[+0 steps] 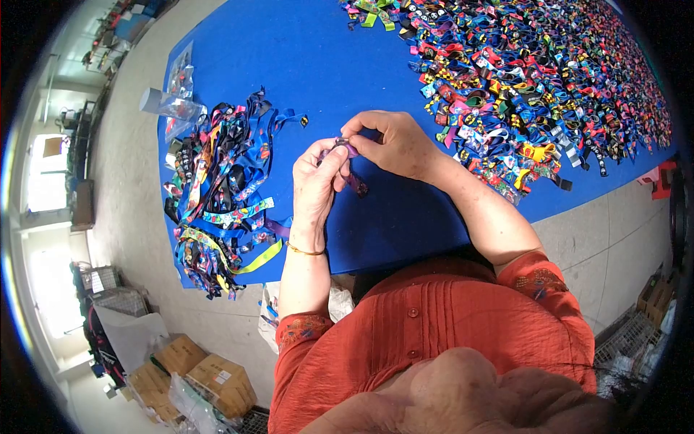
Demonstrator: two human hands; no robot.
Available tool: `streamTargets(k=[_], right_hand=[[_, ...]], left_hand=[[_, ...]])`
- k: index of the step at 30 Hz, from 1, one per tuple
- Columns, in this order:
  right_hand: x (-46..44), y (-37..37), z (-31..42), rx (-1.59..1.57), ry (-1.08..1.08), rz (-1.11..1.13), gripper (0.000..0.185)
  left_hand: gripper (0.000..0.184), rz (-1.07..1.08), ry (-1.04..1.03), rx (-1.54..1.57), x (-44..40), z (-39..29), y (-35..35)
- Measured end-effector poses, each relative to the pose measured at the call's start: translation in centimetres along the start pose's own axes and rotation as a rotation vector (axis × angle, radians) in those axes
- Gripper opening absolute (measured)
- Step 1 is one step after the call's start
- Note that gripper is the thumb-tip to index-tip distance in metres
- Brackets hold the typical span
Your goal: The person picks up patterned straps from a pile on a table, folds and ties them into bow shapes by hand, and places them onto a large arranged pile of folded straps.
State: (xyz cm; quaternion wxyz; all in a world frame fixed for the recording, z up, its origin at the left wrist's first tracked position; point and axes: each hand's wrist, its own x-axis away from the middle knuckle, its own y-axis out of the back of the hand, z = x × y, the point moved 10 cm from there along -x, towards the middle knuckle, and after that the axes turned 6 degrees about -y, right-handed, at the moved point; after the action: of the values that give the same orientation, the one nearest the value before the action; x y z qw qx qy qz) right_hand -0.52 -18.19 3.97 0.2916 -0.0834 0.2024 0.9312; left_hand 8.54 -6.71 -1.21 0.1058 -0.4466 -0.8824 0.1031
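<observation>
Near the front edge of the table, my left hand (316,177) pinches a purple patterned lanyard strap (357,185) between thumb and fingers. One end of the strap hangs down below the fingers. My right hand (396,145) meets the left at the fingertips, its thumb and index finger closed on the same strap. Whatever small part sits between the fingertips is mostly hidden. To the left of my left hand lies a tangled heap of long printed straps (224,181). Rows of looped, printed straps (506,94) spread over the right side.
A blue cloth (325,58) covers the table. Clear plastic bags (181,108) and a pale cylinder (150,100) lie at its left edge. Cardboard boxes (220,383) stand on the floor at lower left. A red object (661,181) is beyond the right edge.
</observation>
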Motion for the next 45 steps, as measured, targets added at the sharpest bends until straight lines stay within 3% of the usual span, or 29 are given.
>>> streamTargets(k=[12,18,24,33,36,39,42,45], right_hand=[[0.3,0.1,1.5,0.128,0.196,-0.062,0.008],[0.7,0.7,2.6,0.269,0.15,-0.15,0.006],[0.1,0.4,1.2,0.087,0.049,0.005,0.006],[0.1,-0.4,0.8,0.019,0.106,0.052,0.007],[0.4,0.0,1.6,0.144,0.166,-0.064,0.007],[0.9,0.2,3.5,0.389,0.365,-0.187,0.007],[0.9,0.4,3.5,0.407,0.323,-0.178,0.007],[0.1,0.5,0.9,0.156,0.157,-0.095,0.01]], left_hand=[[0.015,0.065,0.033,-0.046,0.0,0.6,-0.4],[0.015,0.061,0.044,-0.037,0.0,0.7,-0.2],[0.013,0.065,0.026,-0.001,0.1,0.6,-0.4],[0.013,0.073,0.059,-0.008,0.2,0.6,-0.6],[0.014,0.07,0.059,-0.033,0.2,0.5,-0.7],[0.015,0.092,0.047,-0.053,0.1,0.6,-0.2],[0.013,0.056,0.016,-0.032,0.1,0.2,-0.3],[0.011,0.054,0.004,-0.041,0.1,0.1,-0.2]])
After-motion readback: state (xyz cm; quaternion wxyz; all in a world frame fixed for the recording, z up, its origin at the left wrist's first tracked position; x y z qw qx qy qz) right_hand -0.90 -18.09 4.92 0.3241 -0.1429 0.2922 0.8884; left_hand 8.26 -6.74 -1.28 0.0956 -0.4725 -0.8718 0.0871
